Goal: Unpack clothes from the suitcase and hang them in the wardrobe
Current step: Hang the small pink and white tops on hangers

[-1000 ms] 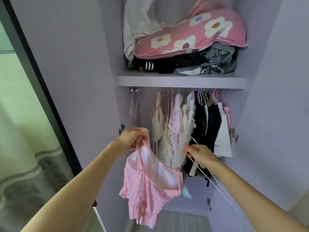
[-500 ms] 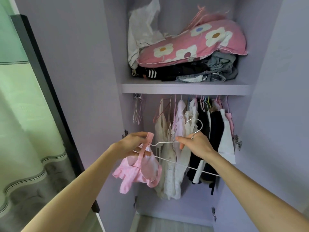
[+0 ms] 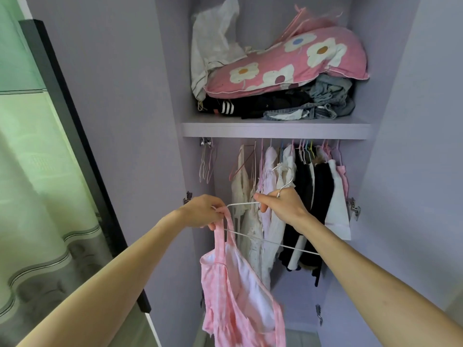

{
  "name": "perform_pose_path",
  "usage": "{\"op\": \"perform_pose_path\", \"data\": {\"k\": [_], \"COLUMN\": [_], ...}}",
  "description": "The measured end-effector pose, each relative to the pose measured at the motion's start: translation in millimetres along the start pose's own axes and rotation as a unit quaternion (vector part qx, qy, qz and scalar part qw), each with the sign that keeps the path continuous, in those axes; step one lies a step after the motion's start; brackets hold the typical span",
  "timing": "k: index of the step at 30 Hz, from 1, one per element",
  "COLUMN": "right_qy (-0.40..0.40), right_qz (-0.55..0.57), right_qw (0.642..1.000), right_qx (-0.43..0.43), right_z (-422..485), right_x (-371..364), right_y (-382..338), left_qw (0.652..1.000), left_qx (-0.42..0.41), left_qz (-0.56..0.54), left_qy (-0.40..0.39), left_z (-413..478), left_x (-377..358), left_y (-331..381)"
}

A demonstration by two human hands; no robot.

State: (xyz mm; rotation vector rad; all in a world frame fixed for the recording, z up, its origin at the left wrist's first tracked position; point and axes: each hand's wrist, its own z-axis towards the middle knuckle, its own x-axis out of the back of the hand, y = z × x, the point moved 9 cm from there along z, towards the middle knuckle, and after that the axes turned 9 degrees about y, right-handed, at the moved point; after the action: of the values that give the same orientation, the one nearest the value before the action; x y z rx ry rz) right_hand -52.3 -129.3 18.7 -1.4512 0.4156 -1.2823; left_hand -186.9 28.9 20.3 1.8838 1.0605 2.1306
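Threading a dangling pink dress point(image 3: 235, 304) onto a wire hanger point(image 3: 273, 242). Pinching one strap point(image 3: 226, 227) at the hanger's tip with the left hand point(image 3: 204, 212); gripping under the hook point(image 3: 285, 175) with the right hand point(image 3: 281, 207), arms outstretched. Likely next: looping the second strap point(image 3: 281, 326), then hooking into the wardrobe point(image 3: 400, 146) beside the hung clothes point(image 3: 323, 191).

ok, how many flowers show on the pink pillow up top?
4 on the pillow: blue-centred flower up top, large orange-centred flower right of it, small orange-centred flower lower left, dark-centred flower beside that. The back may hide more.
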Motion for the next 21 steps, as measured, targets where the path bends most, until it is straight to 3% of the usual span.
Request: {"op": "perform_pose_path", "data": {"k": [3, 4, 6, 9, 11, 15, 18, 21], "right_qy": [-0.014, -0.011, 0.006, 0.033, 0.047, 0.049, 0.151, 0.267], "right_qz": [-0.005, 0.001, 0.03, 0.066, 0.052, -0.003, -0.027, -0.095], "right_qw": [1.0, 1.0, 0.999, 0.997, 0.997, 0.999, 0.988, 0.957], "right_qx": [0.005, 0.002, -0.012, -0.029, -0.032, -0.001, 0.029, 0.062], "right_z": [-3.5, -4.7, -6.7, -5.7, -6.7, -8.4, -8.0, -24.1], "right_x": [-3.4, -1.7, 4.6, 18.6, 32.4, 46.4, 67.3, 90.6], "right_y": [-5.2, -6.9, -3.9, 5.6, 7.5, 4.5, 13.1, 38.6], "left_qw": [0.998, 0.992, 0.943, 0.88, 0.843, 0.8, 0.78, 0.781], "left_qx": [-0.009, -0.016, -0.047, -0.11, -0.131, -0.15, -0.188, -0.19], "left_qz": [0.044, 0.127, 0.311, 0.411, 0.476, 0.558, 0.561, 0.555], "left_qy": [-0.036, -0.011, 0.107, 0.211, 0.215, 0.161, 0.207, 0.216], "left_z": [-2.0, -2.5, -4.4, -15.8, -16.0, -6.7, -0.9, 7.5], "left_x": [-11.1, -8.0, 5.8, 5.0, -1.9, -22.7, -23.3, -17.6], "left_y": [11.1, 15.3, 31.6, 62.0, 75.7, 96.9, 104.2, 96.9]}}
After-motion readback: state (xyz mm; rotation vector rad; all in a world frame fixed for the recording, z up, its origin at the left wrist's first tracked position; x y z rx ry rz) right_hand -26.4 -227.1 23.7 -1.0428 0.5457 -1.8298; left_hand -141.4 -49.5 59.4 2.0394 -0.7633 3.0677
